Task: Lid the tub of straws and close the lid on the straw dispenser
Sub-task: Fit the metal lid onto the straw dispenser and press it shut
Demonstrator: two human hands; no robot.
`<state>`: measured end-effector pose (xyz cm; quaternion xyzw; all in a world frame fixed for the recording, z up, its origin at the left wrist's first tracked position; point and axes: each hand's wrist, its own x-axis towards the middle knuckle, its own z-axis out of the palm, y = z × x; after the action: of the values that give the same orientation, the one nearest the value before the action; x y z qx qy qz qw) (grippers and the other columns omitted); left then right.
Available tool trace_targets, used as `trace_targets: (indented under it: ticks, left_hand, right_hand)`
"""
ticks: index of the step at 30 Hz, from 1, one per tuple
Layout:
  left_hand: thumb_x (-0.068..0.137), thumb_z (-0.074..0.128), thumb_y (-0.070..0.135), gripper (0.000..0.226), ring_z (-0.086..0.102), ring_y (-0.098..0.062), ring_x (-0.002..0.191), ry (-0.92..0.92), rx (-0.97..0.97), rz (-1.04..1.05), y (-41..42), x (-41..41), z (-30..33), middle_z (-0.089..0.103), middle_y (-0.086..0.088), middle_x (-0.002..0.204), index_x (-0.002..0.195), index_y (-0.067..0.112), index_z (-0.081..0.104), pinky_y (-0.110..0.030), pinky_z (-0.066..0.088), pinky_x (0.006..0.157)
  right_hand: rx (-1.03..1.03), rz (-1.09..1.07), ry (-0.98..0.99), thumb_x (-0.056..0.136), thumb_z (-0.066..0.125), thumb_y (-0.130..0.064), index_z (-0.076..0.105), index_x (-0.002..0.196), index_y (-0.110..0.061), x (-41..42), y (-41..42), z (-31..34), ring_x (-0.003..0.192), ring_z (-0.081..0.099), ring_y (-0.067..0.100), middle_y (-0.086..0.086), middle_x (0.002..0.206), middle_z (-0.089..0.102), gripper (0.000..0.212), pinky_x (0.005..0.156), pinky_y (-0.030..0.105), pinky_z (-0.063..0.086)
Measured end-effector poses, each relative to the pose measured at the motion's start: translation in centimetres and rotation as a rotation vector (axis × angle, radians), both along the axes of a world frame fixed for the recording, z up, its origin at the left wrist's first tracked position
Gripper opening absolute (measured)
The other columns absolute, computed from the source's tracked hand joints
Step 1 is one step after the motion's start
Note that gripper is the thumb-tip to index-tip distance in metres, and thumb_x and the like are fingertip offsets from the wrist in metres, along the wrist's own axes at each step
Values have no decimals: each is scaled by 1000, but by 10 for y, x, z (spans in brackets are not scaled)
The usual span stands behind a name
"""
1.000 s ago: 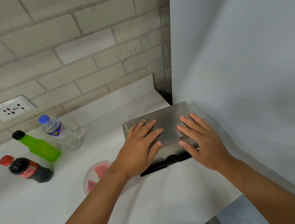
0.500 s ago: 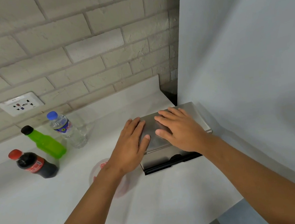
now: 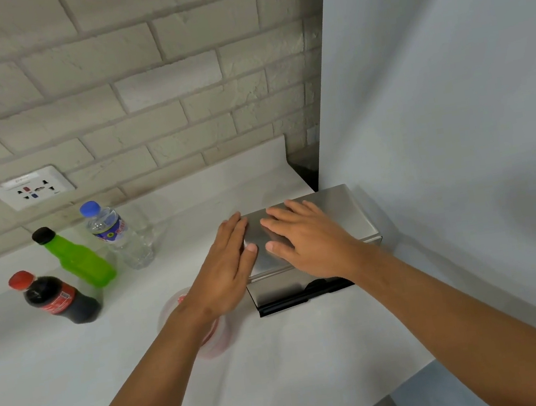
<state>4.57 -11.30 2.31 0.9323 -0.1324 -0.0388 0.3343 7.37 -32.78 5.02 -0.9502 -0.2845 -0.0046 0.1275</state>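
We see a white counter (image 3: 61, 386) w/ 3 bottles grouped at back left, near the brick wall (image 3: 126, 85). Cola bottle (image 3: 58, 297), red cap, sits furthest left & nearest us. Green bottle (image 3: 76, 259), black cap, is just behind it. Clear water bottle (image 3: 119, 237), blue cap, is just right of the green one. White wall socket (image 3: 32, 191) is above them. Plain pale panel (image 3: 453, 108) fills the right side.

Both hands have slid to the left across the shut lid (image 3: 337, 213) since a second ago: the right hand (image 3: 313, 241) now lies flat in its middle, and the left hand (image 3: 226, 270) hangs over its left edge.
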Motion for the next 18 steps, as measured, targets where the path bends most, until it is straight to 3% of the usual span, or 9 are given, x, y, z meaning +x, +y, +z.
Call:
trace_targets:
  ticks: [4, 8, 11, 18]
  left_hand:
    - [111, 30, 42, 63, 0, 4, 153, -7, 22, -9, -3, 0, 1, 9, 4, 175, 166, 14, 17, -17, 4, 124]
    - [109, 27, 47, 67, 4, -20, 162, -41, 170, -25, -2, 4, 4, 12, -3, 175, 165, 11, 19, -41, 13, 131]
    - [104, 23, 54, 73, 2, -31, 162, -26, 277, -38, -1, 7, 14, 15, -6, 174, 164, 13, 22, -43, 11, 130]
    - [97, 19, 65, 79, 21, -34, 156, -97, 388, -125, -27, 17, 26, 32, -7, 167, 158, 19, 36, -47, 20, 126]
  right_hand:
    - [4, -16, -14, 107, 37, -47, 41, 153, -20, -2, 4, -6, 152, 25, 31, 2, 163, 38, 54, 123, 48, 16]
    - [-7, -10, 15, 107, 34, -49, 36, 156, -21, 0, 2, -6, 155, 18, 30, 2, 166, 31, 57, 125, 47, 11]
    - [12, 2, 66, 106, 36, -50, 35, 156, -22, 3, -4, -3, 156, 16, 27, 1, 167, 29, 58, 125, 45, 10]
    - [54, -153, 59, 103, 41, -53, 50, 148, -19, 17, -49, 5, 145, 38, 29, 3, 155, 48, 57, 120, 45, 27]
